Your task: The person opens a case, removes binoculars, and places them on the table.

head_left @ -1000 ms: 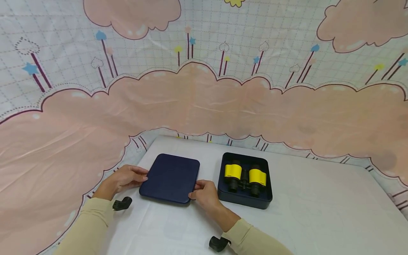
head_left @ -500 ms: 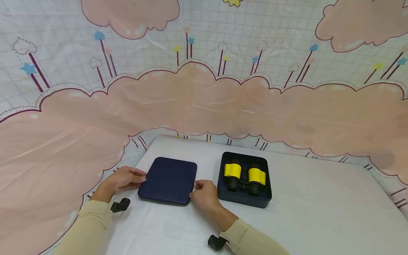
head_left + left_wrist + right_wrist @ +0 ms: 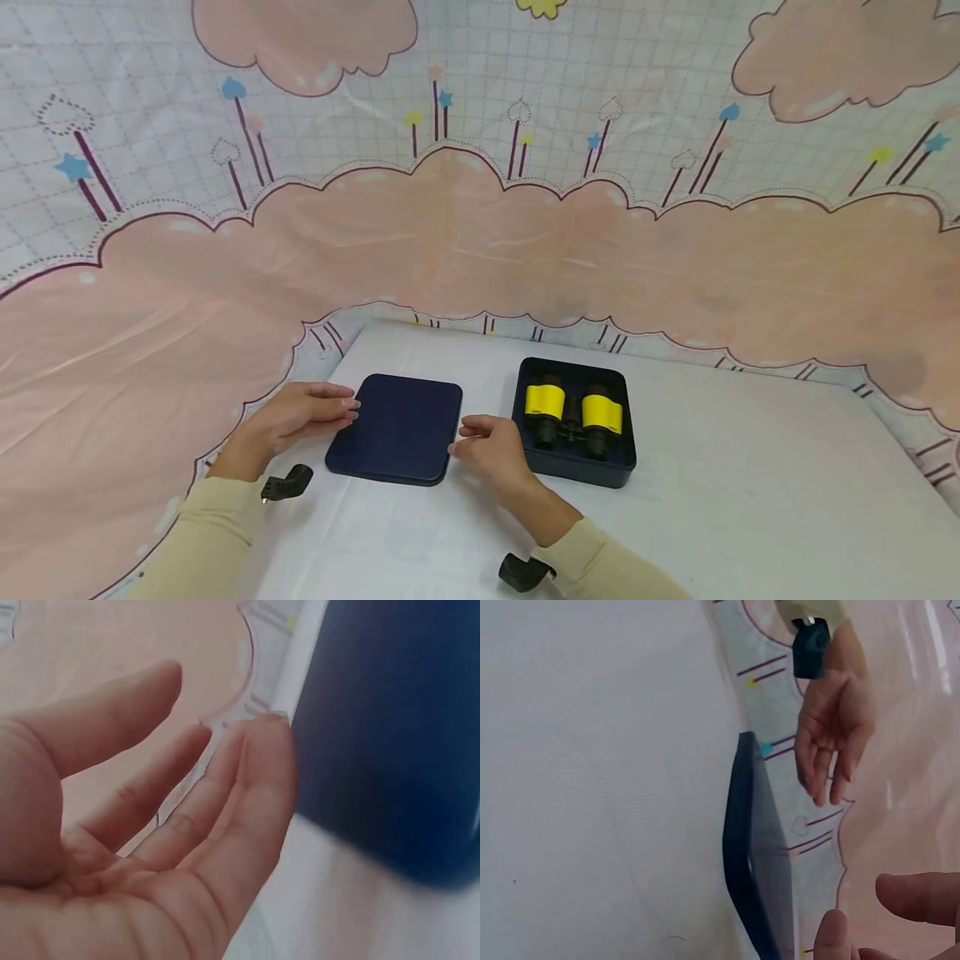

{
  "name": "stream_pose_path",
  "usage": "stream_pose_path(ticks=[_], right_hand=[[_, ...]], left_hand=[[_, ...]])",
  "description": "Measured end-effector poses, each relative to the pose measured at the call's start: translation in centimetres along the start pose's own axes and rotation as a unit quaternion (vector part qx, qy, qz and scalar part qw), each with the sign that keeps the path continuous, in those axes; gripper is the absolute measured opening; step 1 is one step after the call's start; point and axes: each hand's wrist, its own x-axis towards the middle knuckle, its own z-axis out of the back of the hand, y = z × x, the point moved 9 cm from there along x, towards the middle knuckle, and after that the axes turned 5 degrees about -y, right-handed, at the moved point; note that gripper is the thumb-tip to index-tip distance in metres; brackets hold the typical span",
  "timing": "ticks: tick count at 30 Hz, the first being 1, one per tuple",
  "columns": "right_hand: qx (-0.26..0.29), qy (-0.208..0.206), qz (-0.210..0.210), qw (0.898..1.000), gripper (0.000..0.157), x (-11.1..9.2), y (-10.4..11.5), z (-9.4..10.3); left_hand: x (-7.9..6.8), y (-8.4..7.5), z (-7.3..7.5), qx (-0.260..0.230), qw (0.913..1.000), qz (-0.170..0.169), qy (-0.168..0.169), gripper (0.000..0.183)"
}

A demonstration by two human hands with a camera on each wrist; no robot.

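A flat dark blue lid lies on the white table, left of the matching box. Inside that uncovered box sits a pair of yellow and black binoculars. My left hand hovers by the lid's left edge; the left wrist view shows its fingers loosely bent with nothing between them. At the right edge, between lid and box, is my right hand. Its thumb and fingertip stand apart, away from the lid in the right wrist view.
White cloth covers the tabletop, which stretches to the right of the box. Behind and to the left hangs a patterned curtain with pink clouds. A black camera mount juts from the left wrist, another mount from the right.
The lid has come slightly down and toward the person and now lies flat. Both hands have let go of its edges and lifted a little. The box and binoculars stay put.
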Motion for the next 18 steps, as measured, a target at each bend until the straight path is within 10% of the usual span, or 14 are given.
stream_pose_path(ticks=[18], right_hand=[[0.006, -0.007, 0.015, 1.000, 0.048, -0.8, 2.3, 4.3]], left_hand=[[-0.1, -3.9, -7.4, -0.041, 0.9956, -0.037, 0.075, 0.061]])
